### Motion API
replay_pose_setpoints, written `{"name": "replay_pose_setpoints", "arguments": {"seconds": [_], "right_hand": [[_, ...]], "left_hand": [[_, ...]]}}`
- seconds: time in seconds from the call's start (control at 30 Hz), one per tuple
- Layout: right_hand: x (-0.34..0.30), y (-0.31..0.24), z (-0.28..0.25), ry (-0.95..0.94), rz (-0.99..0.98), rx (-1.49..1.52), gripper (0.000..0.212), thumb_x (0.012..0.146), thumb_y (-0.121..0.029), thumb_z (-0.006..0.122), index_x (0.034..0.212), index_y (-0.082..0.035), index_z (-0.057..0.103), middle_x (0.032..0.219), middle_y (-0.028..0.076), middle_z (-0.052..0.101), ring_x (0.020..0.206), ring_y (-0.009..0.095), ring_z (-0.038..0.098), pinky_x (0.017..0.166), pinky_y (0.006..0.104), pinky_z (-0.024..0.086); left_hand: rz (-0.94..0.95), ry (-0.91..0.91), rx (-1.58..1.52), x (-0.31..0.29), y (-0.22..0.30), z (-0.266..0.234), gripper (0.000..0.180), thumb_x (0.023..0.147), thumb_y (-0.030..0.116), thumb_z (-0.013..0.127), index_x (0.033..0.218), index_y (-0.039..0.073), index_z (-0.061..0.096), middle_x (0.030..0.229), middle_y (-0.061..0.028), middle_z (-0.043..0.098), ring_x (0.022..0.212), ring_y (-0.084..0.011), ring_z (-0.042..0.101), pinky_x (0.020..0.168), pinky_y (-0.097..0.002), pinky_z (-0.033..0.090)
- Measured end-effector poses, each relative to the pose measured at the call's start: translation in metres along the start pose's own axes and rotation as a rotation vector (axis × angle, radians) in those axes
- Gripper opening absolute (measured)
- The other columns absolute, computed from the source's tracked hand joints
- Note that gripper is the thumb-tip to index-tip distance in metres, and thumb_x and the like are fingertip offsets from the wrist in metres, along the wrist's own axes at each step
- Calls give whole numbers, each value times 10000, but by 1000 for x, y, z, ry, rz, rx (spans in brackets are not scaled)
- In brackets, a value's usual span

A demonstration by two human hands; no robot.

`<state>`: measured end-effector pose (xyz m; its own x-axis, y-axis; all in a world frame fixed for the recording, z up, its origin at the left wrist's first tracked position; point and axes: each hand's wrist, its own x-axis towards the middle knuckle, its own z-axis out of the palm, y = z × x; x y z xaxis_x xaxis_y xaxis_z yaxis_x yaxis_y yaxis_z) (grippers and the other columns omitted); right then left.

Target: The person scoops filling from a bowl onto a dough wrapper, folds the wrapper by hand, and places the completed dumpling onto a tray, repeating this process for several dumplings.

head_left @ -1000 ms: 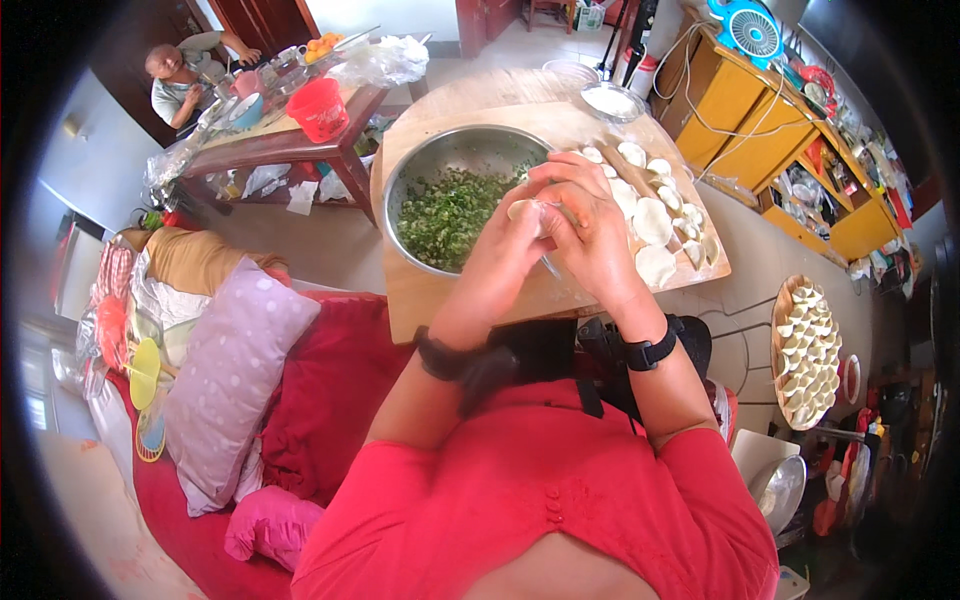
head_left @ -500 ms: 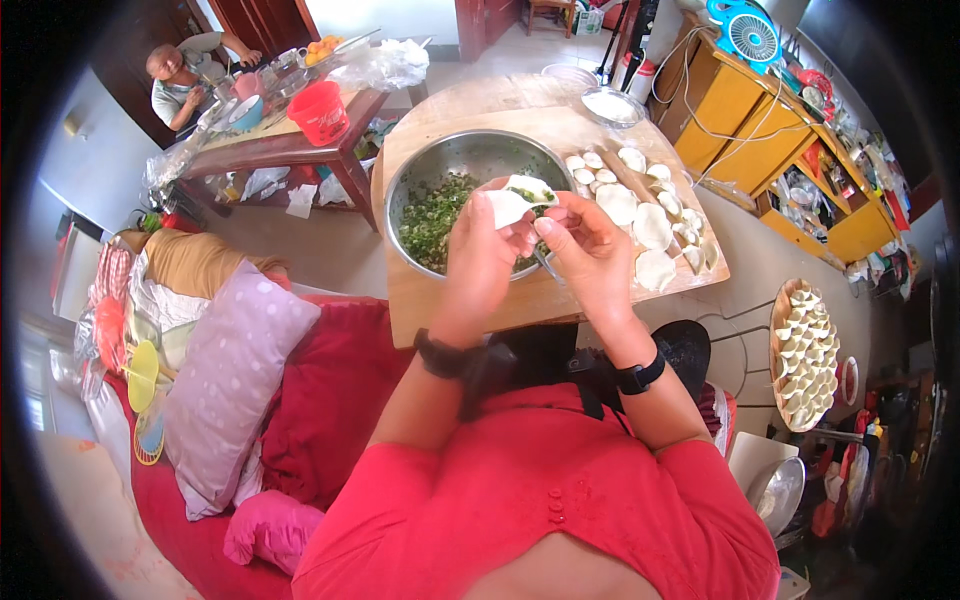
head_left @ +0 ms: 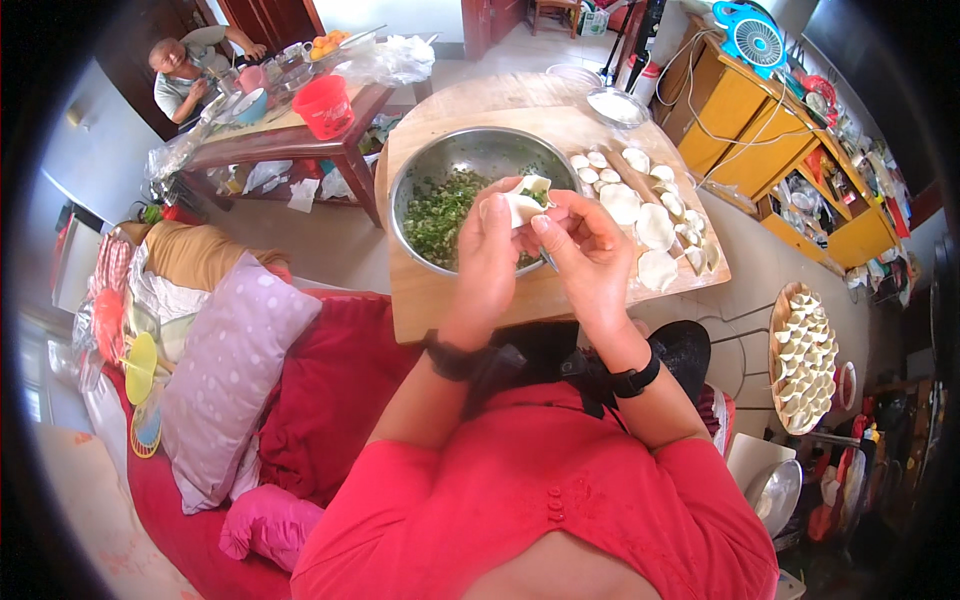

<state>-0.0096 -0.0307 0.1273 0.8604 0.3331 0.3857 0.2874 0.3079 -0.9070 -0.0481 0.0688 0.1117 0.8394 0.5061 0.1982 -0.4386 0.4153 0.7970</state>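
My left hand (head_left: pixel 487 245) cups a dumpling (head_left: pixel 521 208), a white dough wrapper folded around green filling that still shows at its upper right opening. The fingers of my right hand (head_left: pixel 592 250) pinch the dumpling's right edge. A thin metal handle (head_left: pixel 548 259) shows below the right fingers; its far end is hidden. Both hands are above the right part of a steel bowl (head_left: pixel 515 147) with chopped green filling (head_left: pixel 440 222). To the right of the bowl lie round flat wrappers (head_left: pixel 655 228), small dough pieces (head_left: pixel 588 175) and a wooden rolling pin (head_left: pixel 628 177).
The bowl stands on a wooden board (head_left: pixel 430 312). A dish of white powder (head_left: pixel 617 106) sits at its far right edge. At right, a round tray (head_left: pixel 777 340) holds several rows of dumplings. Back left, a person (head_left: pixel 185 80) sits by a table with a red bucket (head_left: pixel 323 108).
The wrapper's edges have come closer together over the filling, and the dumpling is more curled. My right fingers have shifted slightly along its edge. The whole view has moved a little.
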Motion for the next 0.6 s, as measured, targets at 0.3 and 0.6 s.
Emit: {"name": "replay_pose_setpoints", "arguments": {"seconds": [0.3, 0.6], "right_hand": [[1, -4, -1, 32, 58, 33, 259, 800, -36, 723, 1026, 18, 610, 879, 47, 614, 764, 101, 616, 666, 236, 505], [-1, -7, -2, -10, -45, -140, 205, 801, -35, 717, 988, 8, 642, 912, 63, 640, 709, 102, 616, 636, 229, 496]], "left_hand": [[42, -4, 2, -3, 1, -1, 410, 1040, 323, 329, 1261, 2, 455, 998, -81, 608, 757, -107, 555, 644, -251, 466], [61, -7, 34, -5, -4, -5, 406, 1039, 318, 335, 1266, 4, 458, 985, -78, 598, 753, -107, 550, 644, -251, 472]]}}
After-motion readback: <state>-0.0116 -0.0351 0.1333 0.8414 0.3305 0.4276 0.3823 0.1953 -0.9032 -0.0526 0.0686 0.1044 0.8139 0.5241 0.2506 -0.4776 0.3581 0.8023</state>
